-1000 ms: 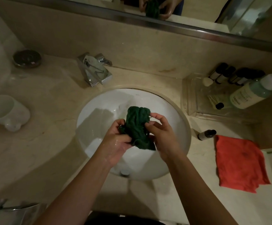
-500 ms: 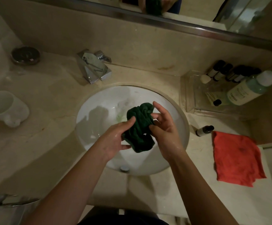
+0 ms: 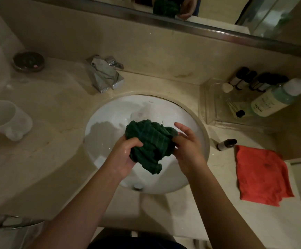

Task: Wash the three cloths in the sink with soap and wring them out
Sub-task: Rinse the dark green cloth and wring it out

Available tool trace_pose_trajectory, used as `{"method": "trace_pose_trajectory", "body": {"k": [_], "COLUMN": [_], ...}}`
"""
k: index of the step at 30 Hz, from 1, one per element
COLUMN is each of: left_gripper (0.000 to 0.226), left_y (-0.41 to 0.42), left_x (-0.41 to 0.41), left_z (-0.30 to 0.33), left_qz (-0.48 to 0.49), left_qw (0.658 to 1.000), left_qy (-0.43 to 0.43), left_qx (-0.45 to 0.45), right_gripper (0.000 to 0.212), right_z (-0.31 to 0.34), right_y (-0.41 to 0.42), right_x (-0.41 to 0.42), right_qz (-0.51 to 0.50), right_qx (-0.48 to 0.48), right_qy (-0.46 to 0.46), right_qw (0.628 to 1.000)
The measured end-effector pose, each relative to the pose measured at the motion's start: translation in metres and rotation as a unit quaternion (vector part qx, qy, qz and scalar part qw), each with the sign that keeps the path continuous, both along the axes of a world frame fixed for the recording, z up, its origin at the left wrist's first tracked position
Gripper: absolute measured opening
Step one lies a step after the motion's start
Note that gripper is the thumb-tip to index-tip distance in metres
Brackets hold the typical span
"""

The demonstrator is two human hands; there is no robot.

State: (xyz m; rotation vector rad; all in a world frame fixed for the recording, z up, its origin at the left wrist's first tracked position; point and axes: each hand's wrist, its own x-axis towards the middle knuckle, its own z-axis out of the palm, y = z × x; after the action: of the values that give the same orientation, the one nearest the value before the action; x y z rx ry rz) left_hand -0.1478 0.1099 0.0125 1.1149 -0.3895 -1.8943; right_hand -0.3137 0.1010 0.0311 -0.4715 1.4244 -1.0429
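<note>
A bunched dark green cloth [image 3: 150, 142] hangs above the white sink basin [image 3: 108, 123]. My left hand [image 3: 123, 156] grips its lower left side, thumb curled over the fabric. My right hand [image 3: 188, 149] holds its right side, thumb pressed into the cloth and fingers partly extended. A red cloth [image 3: 261, 174] lies flat on the counter to the right of the sink. A pump bottle of green soap [image 3: 279, 97] stands at the back right. No third cloth is visible.
A chrome faucet [image 3: 104, 74] stands behind the basin. A white mug [image 3: 4, 119] sits on the left counter, a dark dish [image 3: 28, 61] further back. A clear tray [image 3: 216, 112] with small bottles is at the right; one dark bottle [image 3: 226, 144] lies beside the sink.
The green cloth has loosened and spread wider between my hands. My left thumb now curls over its lower left, and my right hand has shifted further to the right.
</note>
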Motion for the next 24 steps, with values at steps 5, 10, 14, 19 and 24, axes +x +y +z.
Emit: {"method": "trace_pose_trajectory", "body": {"k": [5,10,14,19,24], "left_gripper": [0.064,0.063,0.067,0.080,0.046], "left_y": [0.002,0.003,0.001,0.000,-0.004], "left_x": [0.002,0.001,0.005,0.011,0.014], "left_z": [0.003,0.005,0.004,0.001,-0.004], "left_qz": [-0.007,-0.030,-0.046,-0.084,-0.013], "left_qw": [0.999,0.997,0.996,0.995,0.992], "left_qy": [0.040,0.065,0.070,0.044,-0.126], "left_qx": [0.012,-0.021,-0.027,-0.018,-0.014], "right_gripper": [0.072,0.098,0.088,0.025,0.016], "right_z": [-0.005,-0.014,-0.017,-0.004,0.009], "right_y": [0.002,0.006,0.011,0.006,-0.001], "right_x": [0.004,0.004,0.002,-0.005,-0.014], "right_qz": [0.108,0.159,0.151,0.162,0.194], "right_qx": [0.238,0.265,0.171,-0.044,-0.100], "right_qy": [-0.155,-0.148,-0.161,0.035,0.136], "right_qw": [0.953,0.939,0.960,0.985,0.966]}}
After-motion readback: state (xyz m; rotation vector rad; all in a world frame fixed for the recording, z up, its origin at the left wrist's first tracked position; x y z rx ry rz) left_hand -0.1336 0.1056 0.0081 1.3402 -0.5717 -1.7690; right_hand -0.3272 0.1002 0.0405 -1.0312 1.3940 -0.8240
